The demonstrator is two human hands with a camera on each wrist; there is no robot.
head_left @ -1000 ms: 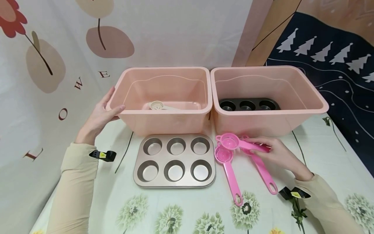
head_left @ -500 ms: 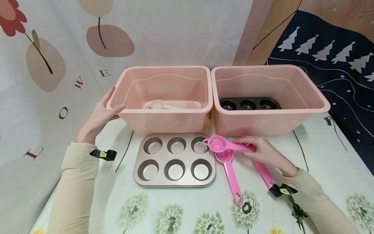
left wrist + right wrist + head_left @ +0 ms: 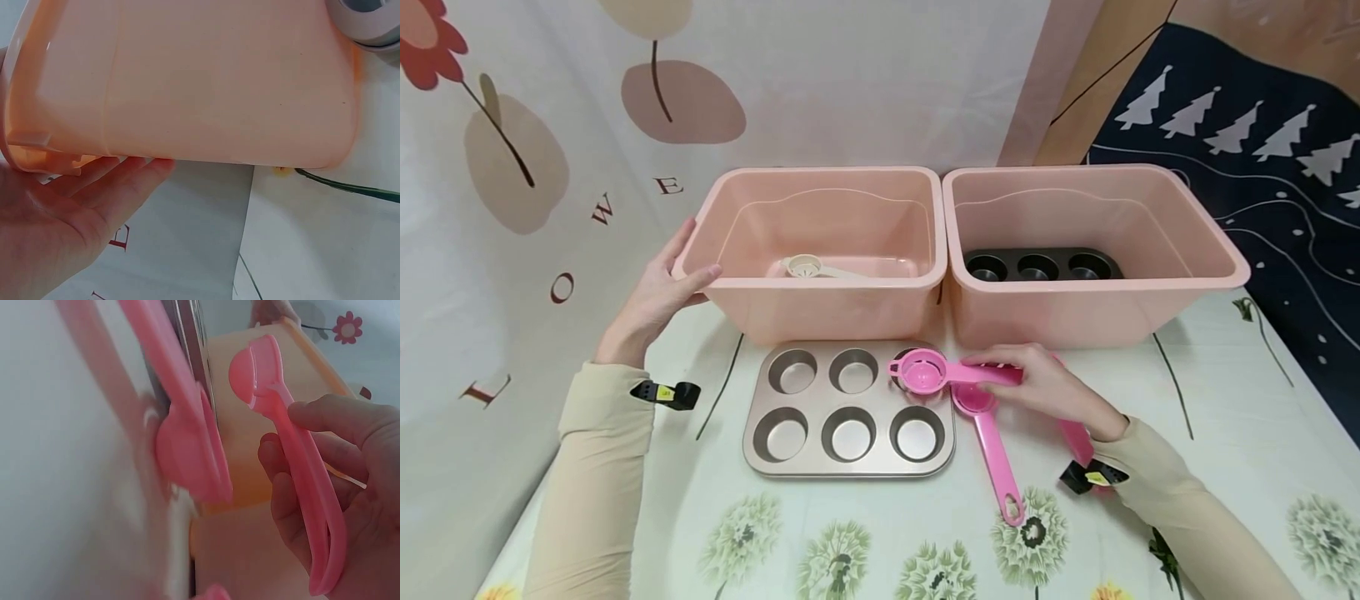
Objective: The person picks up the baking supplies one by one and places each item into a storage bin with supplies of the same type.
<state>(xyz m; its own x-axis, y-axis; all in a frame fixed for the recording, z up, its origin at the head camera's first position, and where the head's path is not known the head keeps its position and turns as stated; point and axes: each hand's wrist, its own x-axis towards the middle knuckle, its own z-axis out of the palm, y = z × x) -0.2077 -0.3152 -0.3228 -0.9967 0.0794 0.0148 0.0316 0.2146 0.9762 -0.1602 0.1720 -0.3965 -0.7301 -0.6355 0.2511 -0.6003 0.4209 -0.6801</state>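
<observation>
My right hand [image 3: 1036, 379] pinches a pink egg separator [image 3: 922, 372] by its handle, with its cup above the back right well of a silver muffin tin [image 3: 883, 417]. In the right wrist view, thumb and fingers close round that egg separator's handle [image 3: 309, 481]. A second pink egg separator [image 3: 995, 454] lies with its cup by the tin's right edge. Another pink one [image 3: 1077, 440] is mostly hidden under my right hand and wrist. My left hand [image 3: 651, 296] holds the left pink bin [image 3: 820, 312] at its near left corner, thumb by the rim, fingers [image 3: 134, 181] along the outer wall.
The right pink bin [image 3: 1097, 312] stands against the left one and contains a black muffin tin [image 3: 1042, 265]. A cream egg separator [image 3: 807, 266] lies in the left bin. Behind the bins hangs a printed cloth [image 3: 865, 83]. A flower-patterned cloth [image 3: 692, 508] covers the table.
My right hand has moved left with the pink egg separator, bringing its cup over the muffin tin. My left hand stays at the bin's corner.
</observation>
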